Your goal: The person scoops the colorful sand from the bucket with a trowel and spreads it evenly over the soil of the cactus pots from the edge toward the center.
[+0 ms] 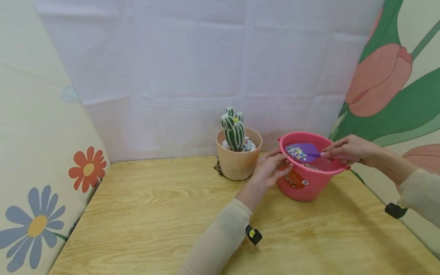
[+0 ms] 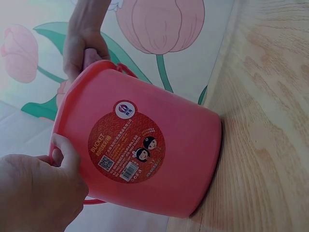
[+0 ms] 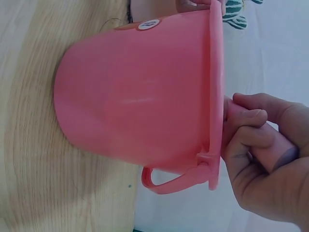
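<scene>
A pink bucket (image 1: 317,183) stands on the table's right side, its round red label (image 2: 126,147) showing in the left wrist view. My left hand (image 1: 267,168) holds the near left part of its rim, thumb against the outer wall. With my right hand (image 1: 354,149) I grip the pink handle (image 3: 270,147) of a small shovel, fingers curled round it. The shovel's purple blade (image 1: 312,149) is inside the bucket's mouth and bears small multicoloured pebbles (image 1: 296,153). More loose grains (image 1: 311,167) lie lower in the bucket; the rim hides part of them.
Left of the bucket, a peach flowerpot (image 1: 237,164) holds a green-and-white knitted-looking cactus (image 1: 235,133) and some coloured pebbles. Dark bits (image 1: 218,168) lie by the pot's base. A white cloth (image 1: 178,84) hangs behind the wooden table (image 1: 148,214).
</scene>
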{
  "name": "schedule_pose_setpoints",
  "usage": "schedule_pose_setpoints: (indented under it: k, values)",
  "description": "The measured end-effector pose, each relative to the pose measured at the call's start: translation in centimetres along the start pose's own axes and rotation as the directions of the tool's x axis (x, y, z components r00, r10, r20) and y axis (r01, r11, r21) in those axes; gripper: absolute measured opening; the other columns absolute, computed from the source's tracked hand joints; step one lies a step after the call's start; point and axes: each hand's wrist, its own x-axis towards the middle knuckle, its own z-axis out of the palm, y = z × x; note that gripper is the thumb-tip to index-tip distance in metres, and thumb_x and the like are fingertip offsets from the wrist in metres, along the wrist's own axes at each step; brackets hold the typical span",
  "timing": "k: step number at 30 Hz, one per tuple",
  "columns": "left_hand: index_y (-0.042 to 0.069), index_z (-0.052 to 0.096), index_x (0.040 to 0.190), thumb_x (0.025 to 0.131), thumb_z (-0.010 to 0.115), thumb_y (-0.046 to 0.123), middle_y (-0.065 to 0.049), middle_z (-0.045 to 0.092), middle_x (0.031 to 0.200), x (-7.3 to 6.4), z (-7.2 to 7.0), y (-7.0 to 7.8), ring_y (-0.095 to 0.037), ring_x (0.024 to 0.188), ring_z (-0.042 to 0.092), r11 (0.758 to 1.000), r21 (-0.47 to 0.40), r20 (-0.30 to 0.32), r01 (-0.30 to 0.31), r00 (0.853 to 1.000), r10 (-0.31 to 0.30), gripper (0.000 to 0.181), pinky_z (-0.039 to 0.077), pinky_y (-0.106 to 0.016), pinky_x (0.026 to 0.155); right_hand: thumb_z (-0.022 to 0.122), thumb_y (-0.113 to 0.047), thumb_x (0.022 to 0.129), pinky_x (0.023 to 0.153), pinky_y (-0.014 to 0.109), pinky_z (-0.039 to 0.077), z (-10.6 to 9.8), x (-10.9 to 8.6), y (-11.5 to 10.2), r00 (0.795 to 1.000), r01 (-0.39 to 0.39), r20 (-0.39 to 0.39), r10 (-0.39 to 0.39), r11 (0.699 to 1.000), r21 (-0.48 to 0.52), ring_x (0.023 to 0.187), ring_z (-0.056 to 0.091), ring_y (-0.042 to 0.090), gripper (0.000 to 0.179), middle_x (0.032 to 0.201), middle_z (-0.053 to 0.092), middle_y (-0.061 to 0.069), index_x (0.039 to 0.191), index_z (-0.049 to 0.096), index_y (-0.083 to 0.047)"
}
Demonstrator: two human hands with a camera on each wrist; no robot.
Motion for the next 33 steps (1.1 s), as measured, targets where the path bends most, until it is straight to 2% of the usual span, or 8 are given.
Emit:
schedule_pose_setpoints:
  k: [9,12,17,19,23,26,29,33]
  values:
    - [-0.003,0.067,0.118,0.092,0.066,-0.007,-0.013,0.065,0.092,0.1,0.2,0.0,-0.020,0.081,0.064,1.000,0.012,0.001,0.001,1.000,-0.001,0.026,0.060,-0.032,0.078,0.072,-0.033,0.097,0.055,0.031,0.052,-0.3,-0.2,0.1,0.999,-0.041,-0.030,0.043,0.997,0.071,0.052,0.048,0.013,0.050,0.070,0.064,0.008,0.131,0.066,0.003]
    - [-0.002,0.068,0.115,0.092,0.067,-0.006,-0.014,0.066,0.091,0.0,0.2,0.3,-0.021,0.081,0.065,0.999,0.032,-0.035,-0.010,0.999,0.011,0.024,0.060,-0.035,0.079,0.072,-0.032,0.097,0.053,0.026,0.048,-0.3,-0.4,-0.6,0.998,-0.049,-0.039,0.054,0.992,0.113,0.050,0.046,0.010,0.045,0.069,0.064,0.005,0.128,0.069,0.001]
    - [-0.003,0.064,0.115,0.090,0.067,-0.006,-0.016,0.064,0.092,-0.5,0.0,1.2,-0.024,0.080,0.065,0.990,0.117,-0.147,-0.081,0.984,0.098,0.025,0.062,-0.037,0.075,0.074,-0.031,0.096,0.050,0.022,0.043,-0.2,-0.4,-1.8,0.997,-0.065,-0.041,0.072,0.987,0.147,0.050,0.046,0.009,0.038,0.074,0.068,0.005,0.121,0.074,-0.003]
    - [-0.002,0.061,0.116,0.091,0.065,-0.005,-0.017,0.063,0.096,-0.9,0.0,1.9,-0.025,0.081,0.064,0.981,0.159,-0.157,-0.113,0.978,0.139,0.026,0.062,-0.037,0.074,0.074,-0.032,0.096,0.050,0.022,0.043,-0.2,-0.3,-2.3,0.997,-0.064,-0.043,0.071,0.987,0.146,0.049,0.045,0.009,0.037,0.076,0.070,0.006,0.119,0.075,-0.002]
    - [0.002,0.061,0.118,0.095,0.063,0.000,-0.020,0.061,0.105,-2.0,-0.5,3.6,-0.023,0.083,0.064,0.956,0.245,-0.117,-0.161,0.974,0.194,0.023,0.061,-0.040,0.076,0.074,-0.032,0.096,0.052,0.023,0.044,0.0,0.1,-3.6,0.998,-0.041,-0.048,0.048,0.989,0.139,0.048,0.044,0.008,0.039,0.075,0.069,0.005,0.119,0.074,0.000]
    - [0.002,0.062,0.121,0.096,0.063,0.002,-0.018,0.062,0.103,-2.9,-1.2,4.9,-0.021,0.081,0.064,0.927,0.317,-0.082,-0.200,0.968,0.236,0.024,0.061,-0.043,0.078,0.073,-0.032,0.096,0.051,0.023,0.043,0.3,0.6,-4.6,0.999,-0.015,-0.049,0.021,0.993,0.117,0.048,0.044,0.007,0.043,0.077,0.070,0.006,0.122,0.071,0.002]
    - [0.000,0.061,0.125,0.098,0.061,0.005,-0.014,0.062,0.099,-3.7,-2.2,6.2,-0.021,0.081,0.063,0.884,0.400,-0.051,-0.243,0.957,0.286,0.027,0.061,-0.043,0.078,0.074,-0.033,0.096,0.052,0.022,0.044,0.6,1.2,-5.4,0.998,0.001,-0.056,0.004,0.995,0.097,0.049,0.045,0.007,0.048,0.087,0.074,0.010,0.127,0.069,0.003]
    - [0.003,0.061,0.126,0.101,0.059,0.010,-0.017,0.065,0.103,-4.4,-3.7,8.1,-0.026,0.087,0.064,0.780,0.552,-0.012,-0.295,0.933,0.361,0.026,0.060,-0.043,0.078,0.074,-0.033,0.096,0.054,0.021,0.047,1.0,1.9,-6.3,0.998,0.005,-0.055,0.001,0.995,0.101,0.051,0.048,0.006,0.054,0.097,0.075,0.010,0.134,0.063,0.003]
